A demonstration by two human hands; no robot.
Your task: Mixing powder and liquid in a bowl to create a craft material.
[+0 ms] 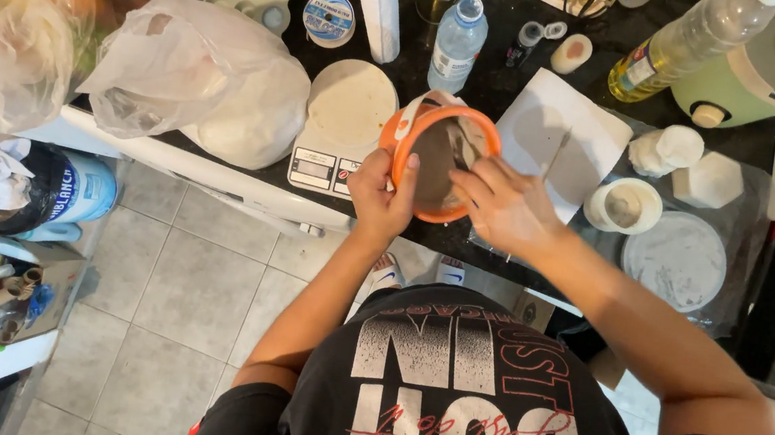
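Far to my left, plastic bags (pixel 195 79) bulged over the edge of the dark surface (pixel 487 85), one clear and crumpled, one white and full. Just right of them sat a small kitchen scale (pixel 344 131) with a round pale platter, bare on top.

My left hand (pixel 380 196) came next. Its grip was closed on the near-left rim of the orange bowl (pixel 441 159), thumb over the edge and fingers wrapped round the outside, holding the bowl tilted so its mouth faced me. The bowl hung over the surface's front edge, touching the scale's right side or just clear of it; I could not tell which. Grey paste coated the inside.

My right hand (pixel 506 204) met the bowl from the other side, fingers curled at its right rim and reaching in toward the grey mass. Whether those fingers pinched a tool or only touched the paste was hidden from me. So the bowl lay between both hands, each equally near, its opening turned down and toward my chest.

Right of that hand lay a white sheet (pixel 561 136) with a thin stick on it, then a small white cup (pixel 624 205), a round grey-filled lid (pixel 677 258) and white cast pieces (pixel 706 177) on clear plastic. Behind the bowl stood a water bottle (pixel 457 46), and further right an oil bottle (pixel 685 42).
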